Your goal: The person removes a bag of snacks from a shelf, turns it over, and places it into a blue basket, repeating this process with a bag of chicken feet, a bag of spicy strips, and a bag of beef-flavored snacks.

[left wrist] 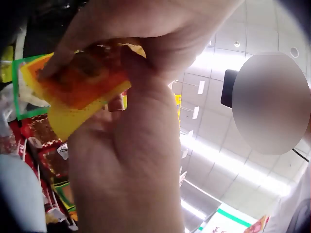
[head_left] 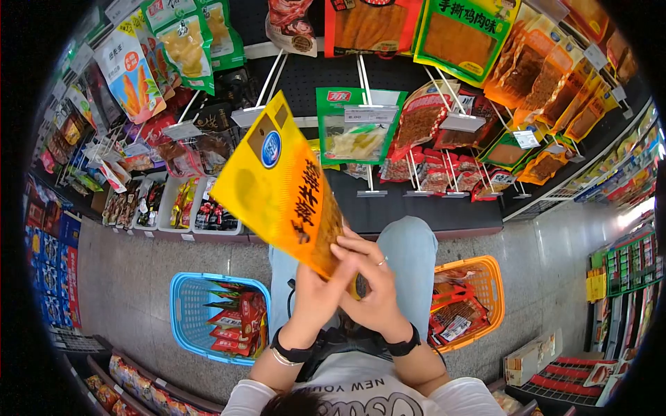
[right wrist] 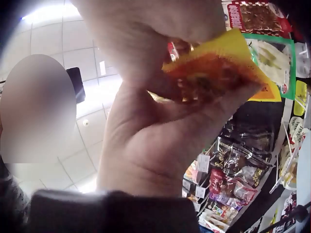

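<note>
A yellow and orange snack packet (head_left: 277, 187) is held up over the knees, its lower end between both hands. The left hand (head_left: 316, 295) grips that end from the left side; the right hand (head_left: 371, 284), with a ring, pinches it from the right, its fingers lying over the packet's edge. In the left wrist view the packet (left wrist: 82, 82) shows above the left hand (left wrist: 126, 150). The right wrist view shows the packet (right wrist: 214, 73) between the right hand (right wrist: 160, 141) and the other hand. Some fingertips are hidden behind the packet.
Hanging snack packets fill the shelf ahead, among them a green-edged one (head_left: 361, 128). A blue basket (head_left: 182, 315) with red packets stands on the floor at left, an orange basket (head_left: 494, 295) with packets at right. White bins (head_left: 166, 208) line the lower shelf.
</note>
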Action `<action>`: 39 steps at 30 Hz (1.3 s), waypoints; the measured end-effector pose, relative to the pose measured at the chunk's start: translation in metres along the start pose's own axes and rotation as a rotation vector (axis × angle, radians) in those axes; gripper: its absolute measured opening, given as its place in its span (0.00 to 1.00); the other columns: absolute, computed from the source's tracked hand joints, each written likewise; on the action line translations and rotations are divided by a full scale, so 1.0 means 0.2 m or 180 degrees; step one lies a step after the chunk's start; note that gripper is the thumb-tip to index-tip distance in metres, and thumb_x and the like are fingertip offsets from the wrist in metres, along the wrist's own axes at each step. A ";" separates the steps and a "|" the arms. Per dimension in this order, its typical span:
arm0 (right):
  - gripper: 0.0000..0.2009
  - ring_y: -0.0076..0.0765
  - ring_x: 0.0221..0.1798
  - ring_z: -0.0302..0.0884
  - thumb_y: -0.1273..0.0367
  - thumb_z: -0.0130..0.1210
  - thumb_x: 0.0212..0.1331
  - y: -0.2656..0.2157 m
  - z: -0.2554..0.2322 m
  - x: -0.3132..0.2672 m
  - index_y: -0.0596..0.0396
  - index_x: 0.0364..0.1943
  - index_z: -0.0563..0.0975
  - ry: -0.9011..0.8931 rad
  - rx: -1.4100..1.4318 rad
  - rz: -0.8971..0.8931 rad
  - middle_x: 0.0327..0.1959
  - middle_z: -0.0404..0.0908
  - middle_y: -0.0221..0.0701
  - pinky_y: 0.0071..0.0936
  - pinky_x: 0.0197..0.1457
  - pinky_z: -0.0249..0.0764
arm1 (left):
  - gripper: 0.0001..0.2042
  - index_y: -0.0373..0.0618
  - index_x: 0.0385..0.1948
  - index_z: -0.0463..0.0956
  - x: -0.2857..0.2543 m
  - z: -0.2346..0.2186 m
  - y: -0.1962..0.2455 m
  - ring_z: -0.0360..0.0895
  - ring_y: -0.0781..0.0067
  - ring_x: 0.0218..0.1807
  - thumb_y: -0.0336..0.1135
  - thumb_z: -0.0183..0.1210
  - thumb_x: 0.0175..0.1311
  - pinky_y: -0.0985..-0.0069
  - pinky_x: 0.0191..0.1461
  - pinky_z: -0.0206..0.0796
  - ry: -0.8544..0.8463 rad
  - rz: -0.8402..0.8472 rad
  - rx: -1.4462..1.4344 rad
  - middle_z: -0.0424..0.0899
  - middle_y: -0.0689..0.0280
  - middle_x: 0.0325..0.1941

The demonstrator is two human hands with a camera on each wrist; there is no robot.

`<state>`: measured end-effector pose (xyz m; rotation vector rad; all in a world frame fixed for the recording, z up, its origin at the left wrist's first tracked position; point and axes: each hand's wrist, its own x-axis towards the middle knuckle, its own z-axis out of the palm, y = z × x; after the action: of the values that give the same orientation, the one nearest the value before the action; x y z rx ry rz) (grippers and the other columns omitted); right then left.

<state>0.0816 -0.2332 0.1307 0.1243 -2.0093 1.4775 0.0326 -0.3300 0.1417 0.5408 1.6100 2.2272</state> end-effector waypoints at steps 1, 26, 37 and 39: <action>0.20 0.50 0.61 0.65 0.76 0.59 0.46 -0.01 -0.01 0.00 0.56 0.48 0.76 -0.0126 -0.0052 -0.0019 0.52 0.73 0.39 0.41 0.65 0.59 | 0.18 0.36 0.56 0.63 0.00 0.01 0.02 0.70 0.70 0.56 0.27 0.50 0.65 0.73 0.59 0.61 0.0244 -0.0083 -0.0481 0.72 0.61 0.54; 0.13 0.21 0.42 0.75 0.79 0.58 0.53 0.07 -0.14 0.02 0.62 0.43 0.72 0.0486 0.1014 0.1525 0.38 0.78 0.30 0.18 0.44 0.71 | 0.17 0.37 0.51 0.69 0.02 -0.27 0.02 0.73 0.74 0.51 0.30 0.58 0.60 0.75 0.56 0.64 0.0342 -0.0691 -0.0798 0.77 0.64 0.51; 0.10 0.22 0.41 0.75 0.77 0.59 0.52 -0.12 0.24 0.18 0.61 0.39 0.74 -0.0729 0.1413 0.1118 0.37 0.78 0.29 0.20 0.47 0.69 | 0.17 0.35 0.50 0.69 -0.28 -0.55 0.47 0.75 0.73 0.49 0.31 0.57 0.61 0.74 0.55 0.65 0.1065 -0.0066 -0.0374 0.78 0.62 0.50; 0.10 0.22 0.42 0.75 0.77 0.60 0.52 -0.17 0.36 0.17 0.61 0.39 0.74 -0.0987 0.1458 0.0872 0.37 0.78 0.29 0.21 0.47 0.69 | 0.17 0.35 0.51 0.69 -0.39 -0.62 0.56 0.75 0.73 0.50 0.32 0.57 0.61 0.74 0.55 0.65 0.1225 0.0095 -0.0213 0.77 0.62 0.50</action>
<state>0.0384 -0.2996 0.1656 0.2929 -1.9384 2.1955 0.0329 -0.5037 0.2044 0.1204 1.7001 2.5127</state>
